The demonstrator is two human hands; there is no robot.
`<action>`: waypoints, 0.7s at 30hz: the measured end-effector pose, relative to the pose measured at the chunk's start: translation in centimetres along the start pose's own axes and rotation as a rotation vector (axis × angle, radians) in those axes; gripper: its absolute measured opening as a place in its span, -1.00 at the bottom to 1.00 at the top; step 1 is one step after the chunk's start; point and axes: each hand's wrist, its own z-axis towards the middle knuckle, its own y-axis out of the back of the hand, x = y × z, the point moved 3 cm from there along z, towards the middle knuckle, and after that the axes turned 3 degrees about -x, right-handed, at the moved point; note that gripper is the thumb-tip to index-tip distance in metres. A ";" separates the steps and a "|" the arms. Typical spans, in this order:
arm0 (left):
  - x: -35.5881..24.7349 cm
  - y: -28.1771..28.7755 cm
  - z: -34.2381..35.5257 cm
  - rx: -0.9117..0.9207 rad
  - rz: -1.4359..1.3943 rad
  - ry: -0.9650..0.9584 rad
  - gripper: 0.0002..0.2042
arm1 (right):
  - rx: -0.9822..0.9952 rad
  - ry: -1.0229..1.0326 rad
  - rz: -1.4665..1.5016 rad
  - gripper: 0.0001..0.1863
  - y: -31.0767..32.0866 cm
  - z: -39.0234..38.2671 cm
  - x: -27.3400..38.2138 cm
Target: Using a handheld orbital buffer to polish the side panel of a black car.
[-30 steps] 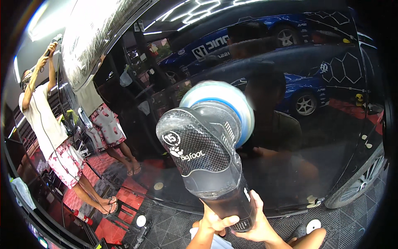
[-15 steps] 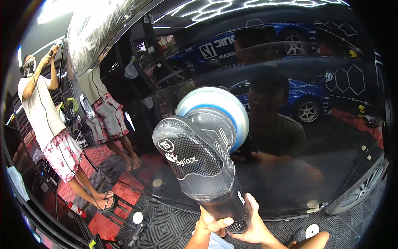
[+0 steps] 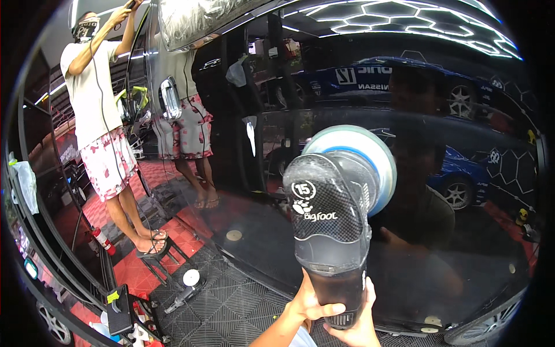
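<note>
A black car polisher (image 3: pixel 330 231) with a carbon-look head reaches up from the bottom middle. Its round pad (image 3: pixel 361 153), white with a blue backing, lies against the glossy black car panel (image 3: pixel 260 214). Around the lower end of the polisher's body, my left hand (image 3: pixel 312 303) is closed from the left, thumb across the front. On the right side of the same body my right hand (image 3: pixel 359 324) is wrapped, its fingers partly hidden behind it. Reflections of a blue car and of my own figure show in the panel.
At left a co-worker (image 3: pixel 98 110) stands on a black stool (image 3: pixel 159 257), arms raised along the car. A second polisher (image 3: pixel 188 289) lies on the grey tiled floor. Beside it is a cart (image 3: pixel 139 324) with bottles. A fire extinguisher (image 3: pixel 103 240) stands farther left. A wheel (image 3: pixel 485 324) is lower right.
The whole view has swung left, so the co-worker and floor polisher show more fully. The polisher in my hands sits farther right in the picture, more upright. Both hands keep their hold.
</note>
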 end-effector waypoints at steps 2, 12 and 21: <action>-0.1 1.0 0.1 0.003 -0.026 -0.027 -0.09 | 0.047 0.223 0.095 0.30 -1.4 1.3 -0.5; 0.1 6.5 -1.4 -0.208 -0.163 0.020 -0.05 | 0.150 0.011 0.084 0.26 -5.3 3.6 -0.8; -1.0 10.0 -1.0 -0.266 -0.285 0.077 -0.05 | 0.106 0.162 -0.008 0.21 -8.4 5.4 -0.4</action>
